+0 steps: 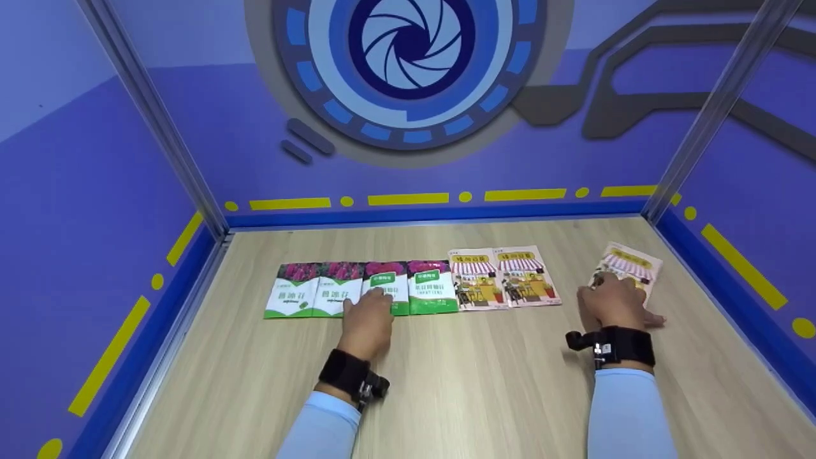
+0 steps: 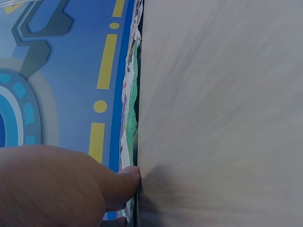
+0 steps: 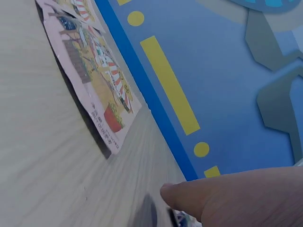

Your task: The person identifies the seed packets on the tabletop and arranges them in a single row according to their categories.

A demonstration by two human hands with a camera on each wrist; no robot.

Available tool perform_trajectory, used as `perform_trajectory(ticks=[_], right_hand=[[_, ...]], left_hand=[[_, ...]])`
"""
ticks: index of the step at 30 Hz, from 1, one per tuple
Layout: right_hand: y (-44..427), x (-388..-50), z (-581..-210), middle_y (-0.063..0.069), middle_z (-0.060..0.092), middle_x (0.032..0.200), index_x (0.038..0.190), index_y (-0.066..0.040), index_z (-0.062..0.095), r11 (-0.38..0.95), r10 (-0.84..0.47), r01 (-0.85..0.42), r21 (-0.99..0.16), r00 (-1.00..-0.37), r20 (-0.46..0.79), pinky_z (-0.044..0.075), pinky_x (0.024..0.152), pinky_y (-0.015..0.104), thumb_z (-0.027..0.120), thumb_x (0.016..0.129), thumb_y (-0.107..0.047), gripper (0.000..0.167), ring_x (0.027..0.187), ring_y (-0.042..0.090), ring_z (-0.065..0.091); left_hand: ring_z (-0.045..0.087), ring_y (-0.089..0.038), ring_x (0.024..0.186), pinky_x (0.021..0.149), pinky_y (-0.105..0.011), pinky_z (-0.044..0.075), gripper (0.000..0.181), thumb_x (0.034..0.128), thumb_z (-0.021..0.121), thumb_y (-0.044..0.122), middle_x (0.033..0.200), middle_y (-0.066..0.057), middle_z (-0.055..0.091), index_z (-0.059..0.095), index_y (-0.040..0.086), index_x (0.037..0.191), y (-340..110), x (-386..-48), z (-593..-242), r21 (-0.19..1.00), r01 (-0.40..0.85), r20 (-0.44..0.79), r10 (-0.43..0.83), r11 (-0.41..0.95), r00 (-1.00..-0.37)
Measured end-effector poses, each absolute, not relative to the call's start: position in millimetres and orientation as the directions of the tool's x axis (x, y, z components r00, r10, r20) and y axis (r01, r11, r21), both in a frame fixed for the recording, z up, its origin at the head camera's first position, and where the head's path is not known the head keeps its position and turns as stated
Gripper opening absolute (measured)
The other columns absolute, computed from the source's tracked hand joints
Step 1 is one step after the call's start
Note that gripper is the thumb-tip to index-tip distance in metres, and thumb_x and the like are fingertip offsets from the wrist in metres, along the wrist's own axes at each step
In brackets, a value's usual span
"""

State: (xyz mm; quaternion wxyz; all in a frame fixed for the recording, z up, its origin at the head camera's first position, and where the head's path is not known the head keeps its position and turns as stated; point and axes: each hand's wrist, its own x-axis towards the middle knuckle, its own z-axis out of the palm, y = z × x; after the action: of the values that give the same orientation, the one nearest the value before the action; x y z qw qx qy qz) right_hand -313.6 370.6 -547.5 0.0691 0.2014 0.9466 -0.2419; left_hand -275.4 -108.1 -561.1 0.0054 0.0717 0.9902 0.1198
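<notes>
A row of seed packets lies flat on the table. At its left are two white-and-green packets with pink flower spikes (image 1: 290,293), then two green-and-white packets with magenta flowers (image 1: 433,290). Two pink packets with a striped awning (image 1: 526,280) continue the row rightward. My left hand (image 1: 368,322) rests its fingertips on the third packet from the left, with the thumb (image 2: 128,177) at the lower edges. Farther right, my right hand (image 1: 615,303) holds another pink seed packet (image 1: 637,262) by its lower part, tilted and apart from the row. My right fingers partly hide it.
The wooden table (image 1: 472,382) is bounded by a blue printed back wall (image 1: 408,172) and side walls (image 1: 752,255). Metal posts (image 1: 166,134) stand at the corners. A gap of bare wood separates the row from the packet at right.
</notes>
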Motion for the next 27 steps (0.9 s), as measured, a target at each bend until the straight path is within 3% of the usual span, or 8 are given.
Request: perform_trajectory(ticks=[4,7,11,18,27], right_hand=[[364.1,-316.4,-549.3,0.05,0.038,0.157,0.154,0.01,0.059,0.801,0.364,0.417,-0.429,-0.909,-0.204,0.008,0.109,0.108,0.054,0.114,-0.038,0.063,0.151,0.076,0.029],[358.5,-319.8,-553.5,0.047,0.043,0.154,0.15,0.006,0.065,0.797,0.366,0.404,-0.449,-0.914,-0.173,0.011,0.11,0.107,0.053,0.114,-0.03,0.053,0.148,0.072,0.034],[352.3,-322.9,-558.6,0.044,0.047,0.153,0.152,0.0,0.068,0.796,0.351,0.374,-0.475,-0.926,-0.14,0.014,0.108,0.108,0.057,0.113,-0.026,0.047,0.147,0.069,0.038],[350.8,-323.8,-561.7,0.037,0.053,0.154,0.144,-0.005,0.075,0.804,0.337,0.338,-0.49,-0.937,-0.094,0.034,0.102,0.098,0.067,0.11,-0.024,0.04,0.139,0.062,0.045],[349.5,-325.8,-562.1,0.032,0.064,0.151,0.141,-0.007,0.078,0.807,0.285,0.293,-0.512,-0.954,-0.096,0.034,0.104,0.094,0.07,0.109,-0.02,0.036,0.136,0.057,0.051]], left_hand=[[0.058,-0.035,0.157,0.127,-0.079,0.039,0.041,0.1107,0.072,0.017,0.166,-0.013,0.063,0.072,0.008,0.151,-108.2,-276.1,-561.1,0.24,0.133,-0.009,0.139,0.962,-0.99],[0.059,-0.035,0.156,0.127,-0.079,0.039,0.041,0.1108,0.071,0.015,0.166,-0.013,0.063,0.072,0.008,0.151,-108.6,-276.3,-561.1,0.244,0.133,-0.008,0.139,0.961,-0.99],[0.059,-0.036,0.155,0.126,-0.08,0.039,0.04,0.1102,0.07,0.012,0.165,-0.014,0.064,0.072,0.007,0.15,-108.4,-276.5,-559.8,0.24,0.138,-0.007,0.143,0.961,-0.99],[0.059,-0.036,0.155,0.125,-0.079,0.04,0.04,0.1096,0.069,0.011,0.165,-0.015,0.064,0.072,0.006,0.149,-108.4,-275.9,-558.9,0.242,0.154,0.01,0.156,0.958,-0.988],[0.058,-0.036,0.157,0.126,-0.081,0.039,0.041,0.1094,0.071,0.012,0.165,-0.016,0.063,0.072,0.006,0.15,-108.8,-275.7,-561.5,0.241,0.155,0.006,0.158,0.958,-0.987]])
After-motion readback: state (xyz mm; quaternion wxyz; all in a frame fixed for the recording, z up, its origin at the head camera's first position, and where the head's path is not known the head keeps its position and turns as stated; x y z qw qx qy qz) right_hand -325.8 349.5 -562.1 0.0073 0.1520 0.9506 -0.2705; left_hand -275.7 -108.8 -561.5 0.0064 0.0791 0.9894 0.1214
